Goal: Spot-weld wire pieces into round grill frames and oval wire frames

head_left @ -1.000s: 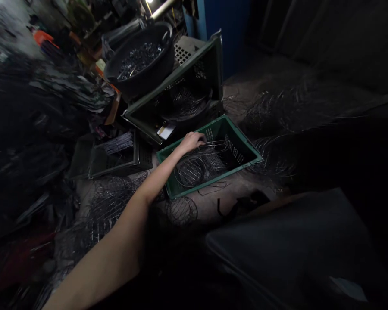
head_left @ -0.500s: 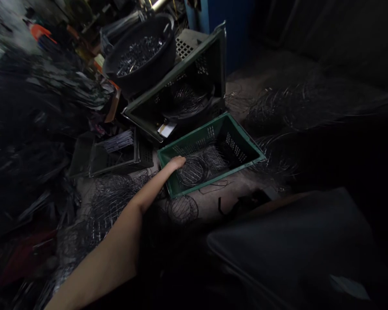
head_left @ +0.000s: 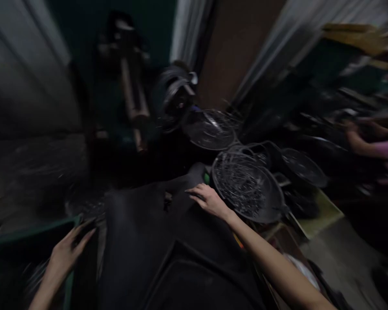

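Wire pieces [head_left: 242,185] lay in the basin [head_left: 274,198]. Just left of the basin was the right hand [head_left: 210,200], above the apron [head_left: 132,245]. Well left of the basin stood the crate [head_left: 35,232], the left hand [head_left: 66,252] near its corner. Behind the basin, slightly left, sat a dish [head_left: 198,135]; to the basin's right, a bowl [head_left: 305,168] and, farther right, a co-worker's arm [head_left: 365,147].

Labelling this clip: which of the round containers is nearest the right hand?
The wire-filled basin, just beside the right hand; the back container sits beyond it, the side container farther right.
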`<move>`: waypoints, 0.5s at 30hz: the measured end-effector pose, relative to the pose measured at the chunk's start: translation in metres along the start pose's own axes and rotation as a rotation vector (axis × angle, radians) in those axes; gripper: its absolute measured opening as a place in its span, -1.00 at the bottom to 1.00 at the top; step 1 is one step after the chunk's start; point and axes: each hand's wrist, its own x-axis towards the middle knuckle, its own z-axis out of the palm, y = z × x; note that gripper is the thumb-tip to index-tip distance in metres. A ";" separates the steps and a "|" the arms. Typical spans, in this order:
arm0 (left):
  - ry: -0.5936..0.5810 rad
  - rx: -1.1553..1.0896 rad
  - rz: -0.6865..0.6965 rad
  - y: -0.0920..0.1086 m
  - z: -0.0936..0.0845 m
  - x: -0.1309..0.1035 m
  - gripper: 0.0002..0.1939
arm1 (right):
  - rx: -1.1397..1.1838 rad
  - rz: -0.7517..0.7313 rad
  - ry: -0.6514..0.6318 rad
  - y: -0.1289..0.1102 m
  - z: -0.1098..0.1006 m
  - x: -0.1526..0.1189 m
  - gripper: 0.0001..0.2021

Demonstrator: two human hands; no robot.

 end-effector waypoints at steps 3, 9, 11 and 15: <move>-0.093 -0.126 0.093 0.066 0.031 0.026 -0.51 | -0.074 0.198 0.348 0.035 -0.034 -0.034 -0.78; -0.125 -0.165 0.117 0.134 0.080 0.020 -0.53 | -0.124 0.574 0.649 0.114 -0.054 -0.075 -0.53; -0.111 -0.146 0.181 0.140 0.090 0.017 -0.59 | -0.122 0.622 0.649 0.131 -0.049 -0.055 -0.46; -0.085 -0.121 0.240 0.146 0.094 0.013 -0.65 | -0.112 0.774 0.727 0.145 -0.043 0.000 -0.48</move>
